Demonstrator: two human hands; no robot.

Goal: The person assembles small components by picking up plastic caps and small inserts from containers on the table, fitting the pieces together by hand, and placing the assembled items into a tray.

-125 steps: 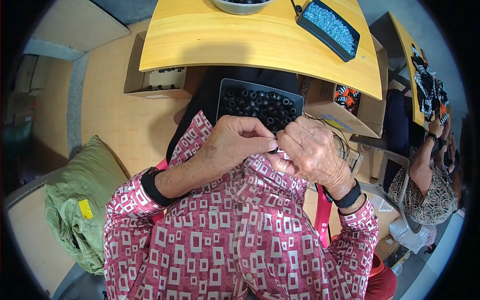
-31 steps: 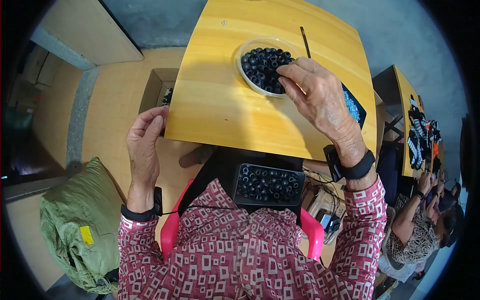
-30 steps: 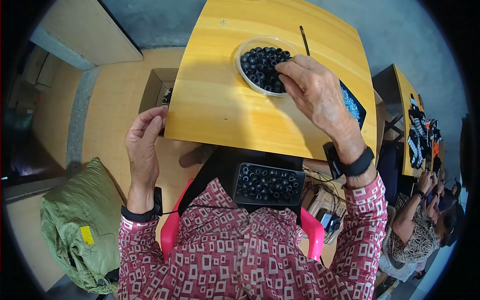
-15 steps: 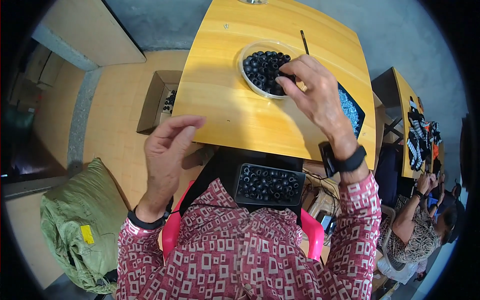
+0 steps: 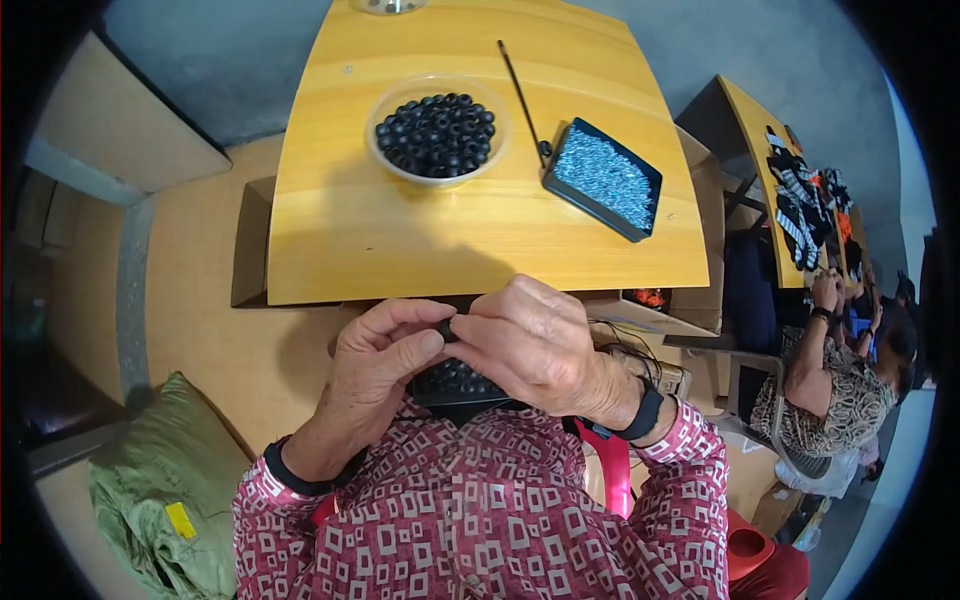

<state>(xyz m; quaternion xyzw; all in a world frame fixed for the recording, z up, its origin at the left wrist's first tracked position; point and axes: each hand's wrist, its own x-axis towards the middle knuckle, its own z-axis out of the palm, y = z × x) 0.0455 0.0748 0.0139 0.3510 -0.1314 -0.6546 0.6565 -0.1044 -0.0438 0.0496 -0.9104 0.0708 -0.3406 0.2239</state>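
Observation:
Above my lap, my left hand (image 5: 375,365) and my right hand (image 5: 540,345) meet at the fingertips. Between them is a small black bead (image 5: 447,329), mostly covered by the fingers; my left thumb and forefinger pinch it, and my right fingers grip its other side. Just below, a dark tray (image 5: 462,405) of black ring-like beads rests on my lap, partly hidden by my hands. On the table, a clear plastic bowl (image 5: 437,183) holds many black beads.
The yellow table (image 5: 480,240) carries a thin black stick (image 5: 520,95) and a black tray (image 5: 600,219) of shiny bluish small pieces. Cardboard boxes (image 5: 252,255) stand by it. A green sack (image 5: 165,470) lies at left; another person (image 5: 830,395) sits at right.
My right hand has come back from the bowl to my left hand, and both now close on a bead. The view has shifted, so the whole bluish tray shows.

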